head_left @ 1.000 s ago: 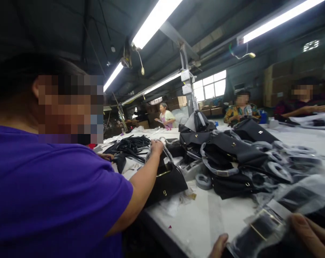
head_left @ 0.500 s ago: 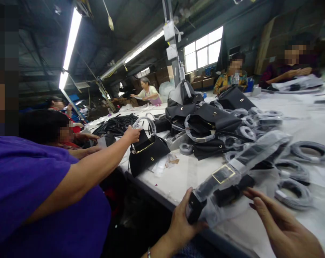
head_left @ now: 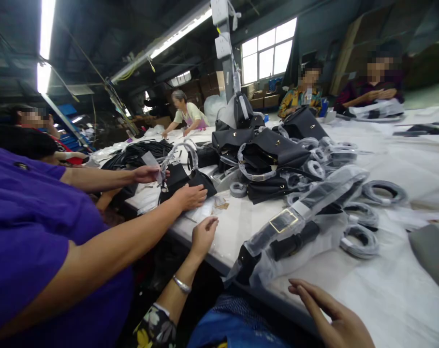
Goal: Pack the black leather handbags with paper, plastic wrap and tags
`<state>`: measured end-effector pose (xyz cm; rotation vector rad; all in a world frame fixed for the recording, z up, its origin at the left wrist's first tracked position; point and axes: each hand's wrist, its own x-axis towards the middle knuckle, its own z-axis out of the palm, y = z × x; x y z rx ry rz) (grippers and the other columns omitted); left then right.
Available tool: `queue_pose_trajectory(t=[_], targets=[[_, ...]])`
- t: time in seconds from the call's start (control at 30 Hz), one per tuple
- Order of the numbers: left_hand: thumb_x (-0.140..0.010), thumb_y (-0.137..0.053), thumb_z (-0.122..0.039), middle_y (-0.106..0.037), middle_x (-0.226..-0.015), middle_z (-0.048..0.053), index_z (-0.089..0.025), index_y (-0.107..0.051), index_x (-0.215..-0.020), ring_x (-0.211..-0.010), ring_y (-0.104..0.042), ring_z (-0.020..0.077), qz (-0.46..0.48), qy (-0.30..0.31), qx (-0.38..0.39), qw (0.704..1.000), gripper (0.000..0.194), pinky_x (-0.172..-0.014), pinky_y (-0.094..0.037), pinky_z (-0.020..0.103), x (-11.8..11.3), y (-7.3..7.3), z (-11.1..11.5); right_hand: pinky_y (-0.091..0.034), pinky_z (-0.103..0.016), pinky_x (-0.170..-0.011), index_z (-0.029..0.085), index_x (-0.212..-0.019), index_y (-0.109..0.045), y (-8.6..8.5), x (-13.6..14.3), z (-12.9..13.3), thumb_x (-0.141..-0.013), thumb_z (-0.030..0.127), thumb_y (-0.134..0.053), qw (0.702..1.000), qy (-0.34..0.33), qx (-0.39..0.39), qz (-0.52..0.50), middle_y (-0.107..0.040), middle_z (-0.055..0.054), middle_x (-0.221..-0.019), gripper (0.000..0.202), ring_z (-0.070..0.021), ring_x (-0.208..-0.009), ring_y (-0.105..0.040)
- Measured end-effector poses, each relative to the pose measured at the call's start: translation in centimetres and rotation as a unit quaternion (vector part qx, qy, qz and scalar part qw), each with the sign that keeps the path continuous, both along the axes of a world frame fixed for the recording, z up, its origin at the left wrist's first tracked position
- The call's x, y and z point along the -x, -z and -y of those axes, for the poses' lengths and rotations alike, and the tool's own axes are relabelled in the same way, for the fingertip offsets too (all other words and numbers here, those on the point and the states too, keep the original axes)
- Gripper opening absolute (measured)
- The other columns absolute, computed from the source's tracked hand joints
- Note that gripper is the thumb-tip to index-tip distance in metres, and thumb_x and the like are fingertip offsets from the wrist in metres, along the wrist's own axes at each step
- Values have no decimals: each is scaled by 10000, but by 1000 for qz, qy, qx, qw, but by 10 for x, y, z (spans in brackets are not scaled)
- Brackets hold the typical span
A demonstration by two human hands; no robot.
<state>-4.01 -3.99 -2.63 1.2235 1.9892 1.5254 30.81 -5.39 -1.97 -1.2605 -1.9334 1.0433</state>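
Note:
My left hand [head_left: 204, 237] is over the table's front edge, its fingers drawn together and bent; nothing shows in them. Paper and plastic scraps [head_left: 219, 205] lie just beyond it. My right hand [head_left: 331, 309] is open at the lower right, fingers stretched out and touching nothing. Between my hands, a black handbag [head_left: 295, 240] rests at the table edge, partly covered by clear plastic. Its wide strap has a gold rectangular buckle [head_left: 284, 221] and is wrapped in plastic too. Part of the bag's body is hidden by the wrapping.
A co-worker in a purple shirt [head_left: 34, 232] stands close on my left, both hands at another black handbag [head_left: 176, 176]. More black bags [head_left: 277, 147] are piled mid-table, with coiled wrapped straps [head_left: 360, 240] to the right. A post [head_left: 227, 67] rises behind. Other people sit or stand across the table.
My left hand has let go of the wrapped handbag and moved left and up. My right hand has drawn away from it. The co-worker's second hand now shows at the other bag.

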Motion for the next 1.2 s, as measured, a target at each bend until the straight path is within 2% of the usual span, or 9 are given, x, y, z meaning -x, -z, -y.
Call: queue_pose_trajectory(t=[0.13,0.27,0.4,0.53,0.6,0.7,0.87,1.07,1.2], targets=[[-782,-678,-304,-701,-1110,114,-198,-716,-971,-1042,-641,278,-52,-51,8,997,220,-962,-490,419,34,-5,-14,-577,-267,-909,311,-1015,-785,12,1,10,-900,552,-543,1000,-21,-6,-8,-772,4,-1006,361,-232,-948,-737],[-790,-676,-414,-716,-1014,105,-186,-700,-979,-961,-663,265,-31,-17,17,999,297,-890,-527,397,36,-1,-24,-575,-298,-919,282,-1037,-773,12,4,18,-928,512,-535,1000,17,10,-22,-768,-26,-1025,349,-241,-978,-725],[-837,-599,-571,-734,-874,85,-143,-681,-1041,-815,-692,223,44,101,26,994,481,-818,-561,370,8,7,-28,-561,-349,-951,252,-1110,-735,7,14,19,-940,492,-533,994,97,28,-43,-743,-60,-1109,357,-258,-1044,-699],[-866,-561,-627,-746,-895,112,-121,-694,-1046,-816,-706,229,113,202,43,972,553,-792,-574,365,-24,6,-15,-603,-385,-867,228,-1364,-558,12,31,17,-909,493,-573,984,142,50,-93,-648,-113,-1286,527,-273,-1030,-698],[-884,-522,-652,-751,-958,130,-119,-707,-1060,-889,-709,252,142,246,52,957,591,-829,-572,384,-37,2,-4,-613,-390,-849,228,-1454,-441,16,40,16,-905,486,-578,979,143,67,-129,-579,-136,-1359,621,-273,-1055,-686],[-922,-471,-639,-721,-1146,124,-147,-703,-1143,-1091,-661,281,174,301,60,936,587,-951,-532,413,-56,0,14,-596,-397,-901,243,-1481,-375,22,50,16,-910,468,-573,974,143,66,-161,-521,-140,-1387,645,-270,-1141,-644],[-988,-384,-563,-632,-1329,87,-202,-625,-1287,-1274,-544,269,244,318,31,916,528,-1109,-404,421,-80,3,35,-582,-396,-917,249,-1458,-365,24,55,14,-896,466,-598,967,162,77,-179,-529,-133,-1344,645,-266,-1135,-643],[-991,-431,-486,-648,-1276,86,-199,-649,-1219,-1232,-569,244,134,333,10,933,427,-1070,-434,362,-90,5,42,-575,-388,-925,207,-1447,-345,23,51,9,-875,502,-635,966,162,86,-180,-509,-149,-1368,706,-263,-1112,-649],[-957,-513,-453,-728,-1090,67,-205,-702,-1114,-1020,-679,216,16,304,32,952,349,-904,-541,316,-64,6,9,-561,-396,-947,190,-1425,-410,22,46,9,-892,504,-607,973,166,67,-148,-551,-148,-1360,649,-263,-1117,-649]])
